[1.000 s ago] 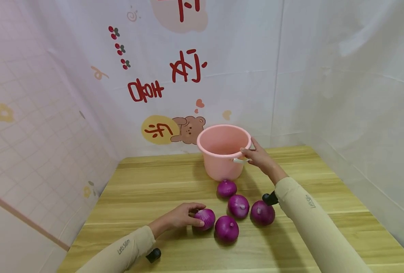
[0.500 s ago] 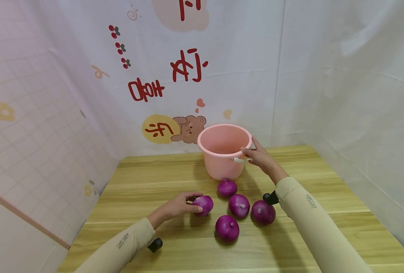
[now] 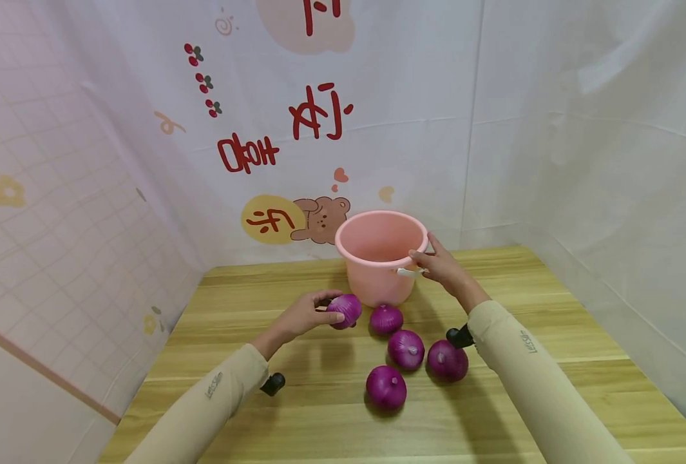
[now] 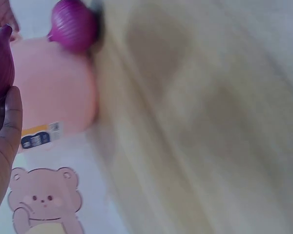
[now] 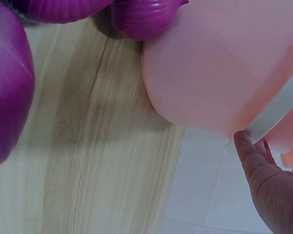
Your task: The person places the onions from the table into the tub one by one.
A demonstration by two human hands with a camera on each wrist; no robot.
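Note:
My left hand [image 3: 306,314] grips a purple onion [image 3: 345,311] between thumb and fingers, raised over the table just left of the pink bucket [image 3: 377,280]. In the left wrist view the held onion [image 4: 0,66] is cut off by the edge. At the bucket's right side, my right hand [image 3: 444,267] holds the rim, thumb on the near side. The right wrist view has that hand [image 5: 271,183] by the white handle [image 5: 278,107]. One onion [image 3: 386,319] sits right before the bucket's base. Nearer me lie other onions, one in the middle [image 3: 406,350], one to the right [image 3: 447,361], one in front [image 3: 386,388].
The wooden table [image 3: 227,386] ends at a white printed cloth [image 3: 400,148] hanging behind the bucket. Similar cloth walls [image 3: 47,258] close off the left and right sides. A black wrist-camera piece [image 3: 460,337] hangs just above the rightmost onion.
My left hand has lifted its onion from beside the front onion and carried it away from me, toward the bucket. The right hand and bucket have stayed in place.

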